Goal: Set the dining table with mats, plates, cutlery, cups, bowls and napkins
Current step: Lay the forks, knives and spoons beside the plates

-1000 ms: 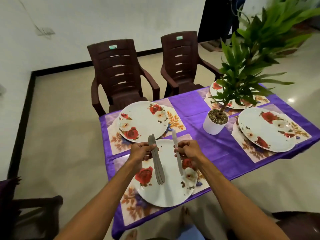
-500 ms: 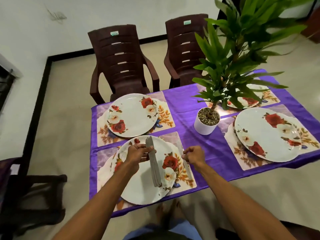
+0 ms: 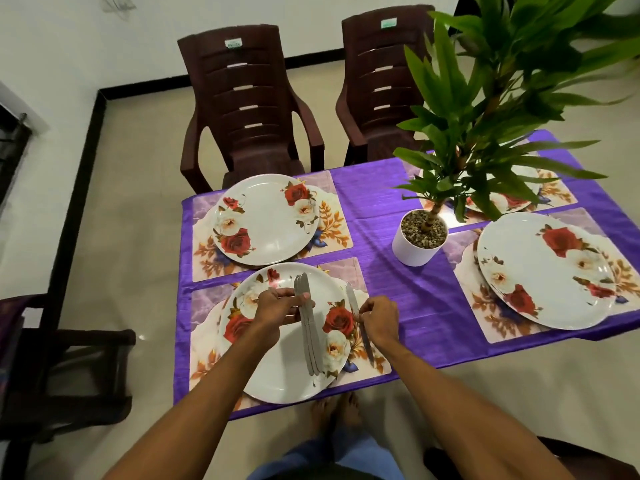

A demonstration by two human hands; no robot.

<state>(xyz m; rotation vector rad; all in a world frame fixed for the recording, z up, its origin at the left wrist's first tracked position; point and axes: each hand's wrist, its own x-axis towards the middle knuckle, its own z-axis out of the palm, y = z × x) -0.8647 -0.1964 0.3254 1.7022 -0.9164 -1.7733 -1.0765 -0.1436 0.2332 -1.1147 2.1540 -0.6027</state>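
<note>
A purple-clothed table [image 3: 377, 199] carries several floral mats, each with a white rose-patterned plate. My left hand [image 3: 277, 308] grips a bundle of steel knives [image 3: 310, 334] above the near plate [image 3: 277, 372]. My right hand [image 3: 379, 318] pinches a single knife [image 3: 358, 320] that lies along the near mat [image 3: 349, 271], just right of that plate. Another plate [image 3: 268, 220] sits on the far left mat, a third plate [image 3: 540, 271] on the right mat, and one more plate [image 3: 512, 199] is mostly hidden by leaves.
A green plant in a white pot [image 3: 417, 242] stands mid-table, its leaves spreading over the far right. Two brown plastic chairs [image 3: 249, 109] stand at the far side. A dark chair [image 3: 65, 372] stands left of the table, another [image 3: 554, 459] at the lower right.
My right hand carried the single knife off the near plate to its right side and lowered it onto the mat. My left hand kept the knife bundle over the plate.
</note>
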